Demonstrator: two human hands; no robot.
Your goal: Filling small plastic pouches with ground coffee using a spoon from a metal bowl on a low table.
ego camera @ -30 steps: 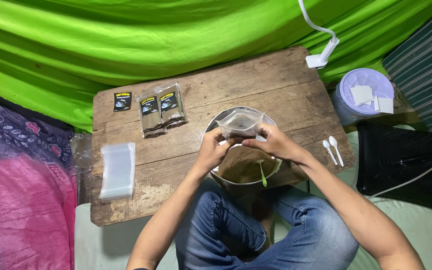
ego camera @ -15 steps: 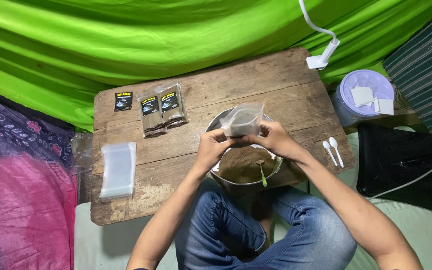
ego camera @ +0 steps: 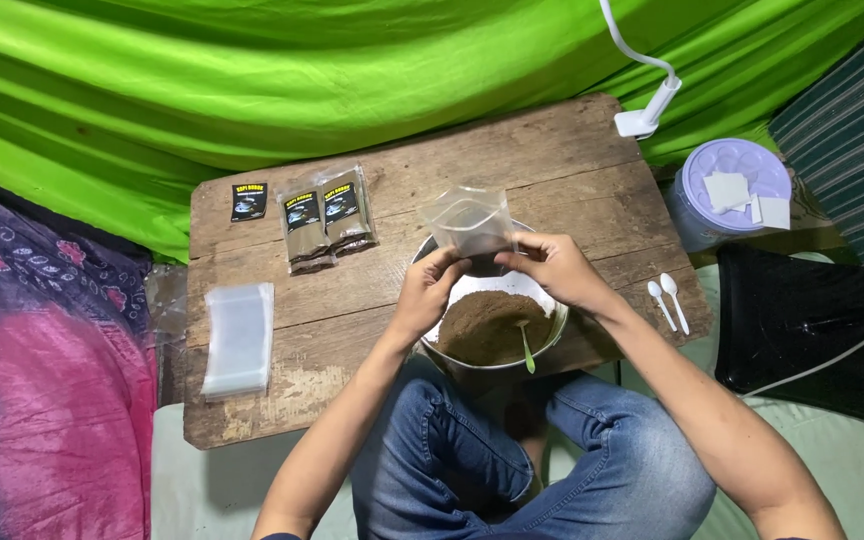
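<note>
1. Clear plastic pouch (ego camera: 469,222), held up over the far rim of the metal bowl (ego camera: 555,322) near the table's (ego camera: 372,310) front edge.
2. Left hand (ego camera: 430,292) pinches its lower left side.
3. Right hand (ego camera: 550,266) pinches its lower right side.
4. Brown powder (ego camera: 487,328) and a green spoon (ego camera: 525,346) lie in the bowl.

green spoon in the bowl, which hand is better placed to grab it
Right, probably. The spoon handle leans toward the bowl's right rim, just below the right hand. The left hand sits across the powder. Both pinch the bag.
</note>
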